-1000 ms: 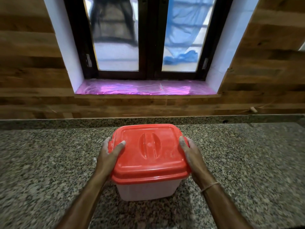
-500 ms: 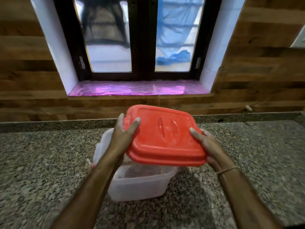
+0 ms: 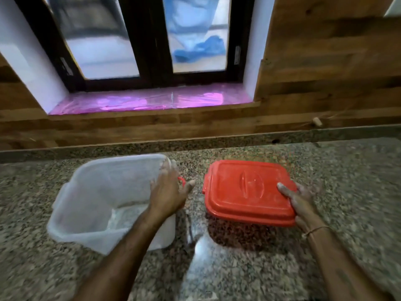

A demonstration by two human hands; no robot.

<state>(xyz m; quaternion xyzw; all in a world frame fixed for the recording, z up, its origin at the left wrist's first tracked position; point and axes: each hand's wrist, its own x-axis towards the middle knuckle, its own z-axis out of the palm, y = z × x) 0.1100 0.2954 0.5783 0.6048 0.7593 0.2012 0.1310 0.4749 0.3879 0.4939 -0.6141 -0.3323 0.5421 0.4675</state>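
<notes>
Lid (image 3: 245,190) off: right hand (image 3: 301,203) is gripping its right edge just above the table (image 3: 347,170), left hand (image 3: 167,192) is hovering open over the tub (image 3: 86,203)'s right rim, set-down likely remaining.

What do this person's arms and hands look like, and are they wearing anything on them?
Both forearms are bare, with no sleeves showing. The left hand and right hand wear no gloves or visible rings. A thin, light-coloured thread bracelet circles the right wrist. The fingertips look pale, as if dusted with powder, though the picture is blurred.
</notes>
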